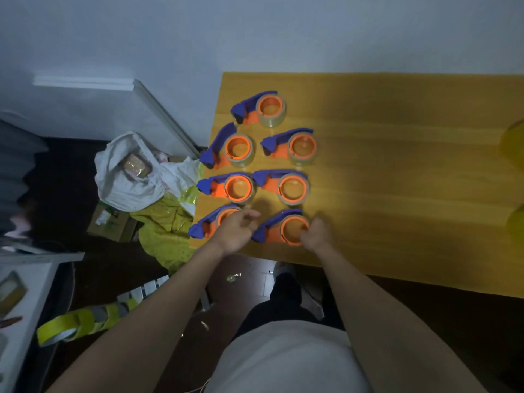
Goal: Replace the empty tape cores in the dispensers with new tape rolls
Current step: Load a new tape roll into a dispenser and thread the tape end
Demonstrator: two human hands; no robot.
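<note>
seven dispensers (263,171) on table (397,180), left end

A pale wall (255,32) rises behind a yellow wooden counter (397,171). The floor (71,180) is dark, with a white cabinet (25,296) at the left. The light is dim.

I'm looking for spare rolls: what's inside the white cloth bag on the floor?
In the open white cloth bag one brownish tape roll shows at the mouth. The bag's folds cover anything deeper, so a count isn't possible.
</note>
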